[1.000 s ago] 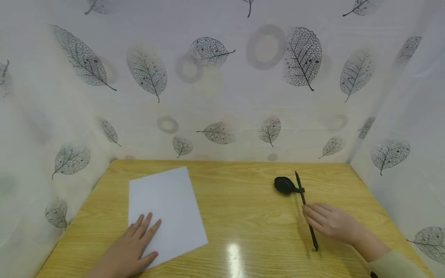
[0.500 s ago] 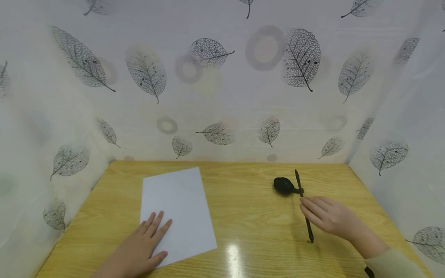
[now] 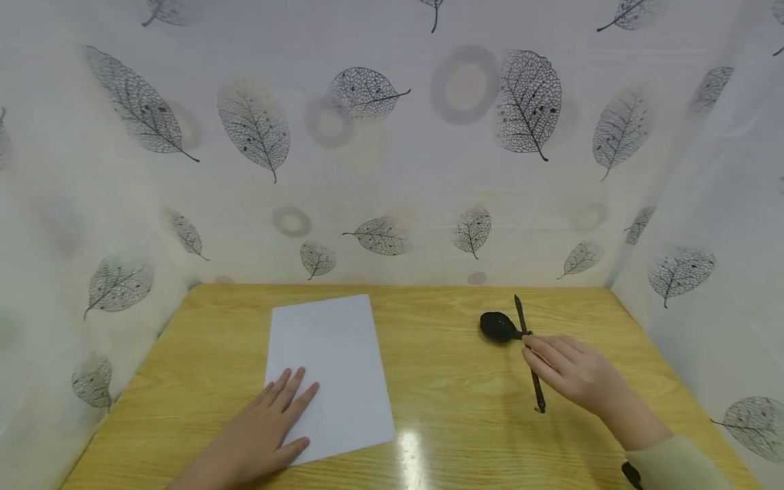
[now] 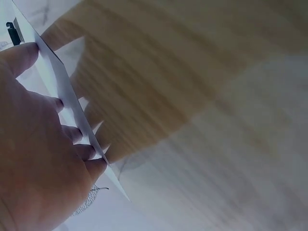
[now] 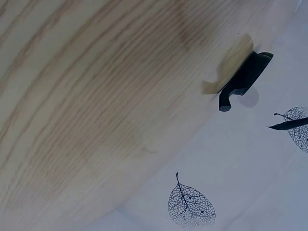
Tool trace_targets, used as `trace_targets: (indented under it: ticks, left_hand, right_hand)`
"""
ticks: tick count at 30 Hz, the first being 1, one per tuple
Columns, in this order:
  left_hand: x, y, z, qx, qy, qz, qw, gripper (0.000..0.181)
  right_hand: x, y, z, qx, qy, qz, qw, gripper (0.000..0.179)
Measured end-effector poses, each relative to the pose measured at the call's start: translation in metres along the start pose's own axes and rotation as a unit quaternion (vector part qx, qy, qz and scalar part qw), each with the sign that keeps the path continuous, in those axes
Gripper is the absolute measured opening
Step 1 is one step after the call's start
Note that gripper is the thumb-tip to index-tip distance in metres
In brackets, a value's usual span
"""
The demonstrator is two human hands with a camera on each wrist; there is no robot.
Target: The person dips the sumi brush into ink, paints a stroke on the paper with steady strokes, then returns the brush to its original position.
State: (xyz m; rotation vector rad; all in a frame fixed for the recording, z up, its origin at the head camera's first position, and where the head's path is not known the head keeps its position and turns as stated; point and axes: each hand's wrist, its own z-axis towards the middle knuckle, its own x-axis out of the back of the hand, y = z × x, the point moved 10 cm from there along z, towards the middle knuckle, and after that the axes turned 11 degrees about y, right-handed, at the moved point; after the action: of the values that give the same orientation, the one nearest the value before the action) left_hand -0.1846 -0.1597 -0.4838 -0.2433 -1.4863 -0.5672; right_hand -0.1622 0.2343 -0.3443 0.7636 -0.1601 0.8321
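Note:
My left hand [image 3: 257,425] lies with spread, straight fingers on the lower left part of a white sheet of paper [image 3: 333,361]. The left wrist view shows the fingertips along the sheet [image 4: 65,91] from a low side angle. On the right, my right hand [image 3: 578,378] pinches a slim black writing brush [image 3: 537,389] between thumb and fingers. Its pointed tip [image 3: 518,306] faces the far side, and a small hanging loop is at the near end. In the right wrist view only the brush tip [image 5: 288,124] shows; the hand is out of that frame.
A black oval dish [image 3: 497,327] with a short handle sits on the wooden table [image 3: 441,381], just left of the brush, which overlaps its handle in the head view. Leaf-patterned cloth [image 3: 392,163] stands around the table's back and sides.
The left hand has slid the paper to the right across the table, and the sheet has turned slightly. My right hand has carried the brush a little farther away from me and left.

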Motion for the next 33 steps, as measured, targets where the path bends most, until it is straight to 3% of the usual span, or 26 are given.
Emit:
trace_targets:
  ticks: [9,16,21,27,33]
  left_hand:
    - [-0.005,0.013,0.017,-0.012,-0.018,-0.019,0.9996,0.079]
    - [-0.009,0.023,0.03,-0.037,-0.017,-0.01,0.9991,0.079]
    - [-0.015,0.028,0.038,-0.039,-0.021,-0.006,0.999,0.079]
    - [-0.013,0.039,0.047,-0.05,-0.022,-0.016,0.9984,0.079]
    - [-0.016,0.049,0.056,-0.066,-0.02,-0.016,0.9975,0.079]
  right_hand:
    - [0.002,0.005,0.008,-0.058,0.066,-0.024,0.9959,0.029]
    - [0.004,0.01,0.004,-0.113,0.091,-0.028,0.989,0.034]
    - [0.007,0.015,0.002,-0.144,0.116,-0.039,0.982,0.037]
    - [0.008,0.025,-0.008,-0.205,0.135,-0.037,0.9686,0.038]
    - [0.01,0.04,-0.024,-0.292,0.142,-0.037,0.9452,0.045]
